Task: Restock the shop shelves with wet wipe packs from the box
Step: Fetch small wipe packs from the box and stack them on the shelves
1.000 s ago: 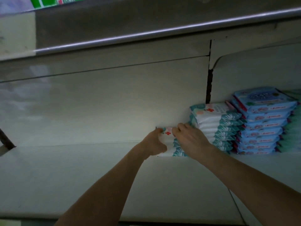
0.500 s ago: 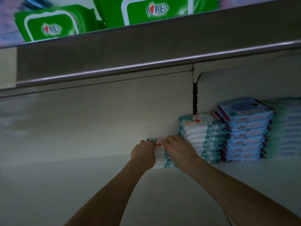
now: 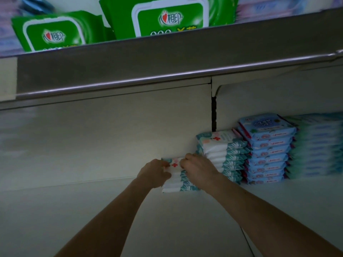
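Where green packs (image 3: pixel 53 34) stand on the upper shelf (image 3: pixel 130 67), both arms reach deep beneath it to the far back of the lower shelf (image 3: pixel 74 219). The left hand (image 3: pixel 155 173) grips the left end of a short stack (image 3: pixel 176 183) of white-and-teal wipe packs. Its fingers are curled round the side, probably to square the packs and stop them sliding leftward. The right hand (image 3: pixel 199 169) lies over the right end of the top pack with its fingers bent down onto it, seemingly pressing the pile flat and back toward the rear panel. Held at both ends like this, the soft packs cannot fan apart.

Just right of them, touching or nearly so, rises a taller stack (image 3: pixel 222 154) of the same packs. The short one therefore looks like a fresh column being started beside it. Further right stands a blue stack (image 3: pixel 267 151), then a blurred pale stack (image 3: pixel 319 145) at the edge. The box is out of view.
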